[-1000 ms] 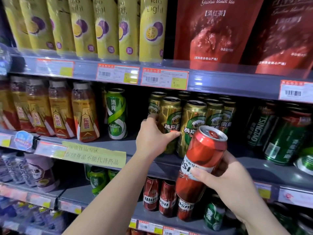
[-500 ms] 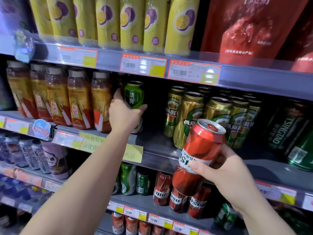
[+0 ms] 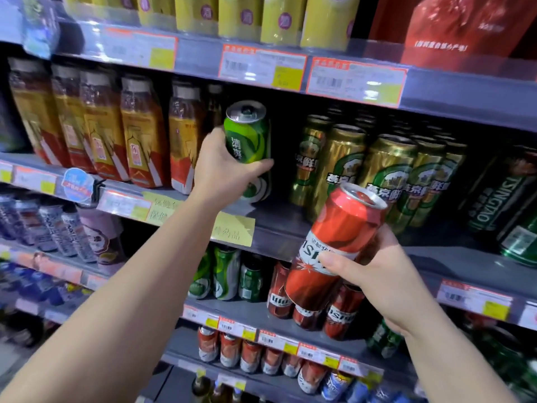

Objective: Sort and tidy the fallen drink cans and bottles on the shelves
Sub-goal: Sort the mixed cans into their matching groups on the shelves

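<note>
Left hand (image 3: 223, 167) grips green can (image 3: 250, 141) (right hand (image 3: 374, 274): red can (image 3: 334, 242))

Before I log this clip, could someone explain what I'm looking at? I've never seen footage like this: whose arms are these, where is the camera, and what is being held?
There is no machine here. A person wears one wide-angle camera on the head, looking forward and down, so the two bare arms reaching in from below are the person's own. They face store shelves of drinks. The left hand grips a green can on the middle shelf, between a row of amber bottles and a group of gold cans. The can looks tilted; whether its base rests on the shelf is hidden by the hand. The right hand holds a tall red can, tilted, in front of the shelves. Below it stand similar red cans beside green ones. Dark green cans at far right lean over.
</note>
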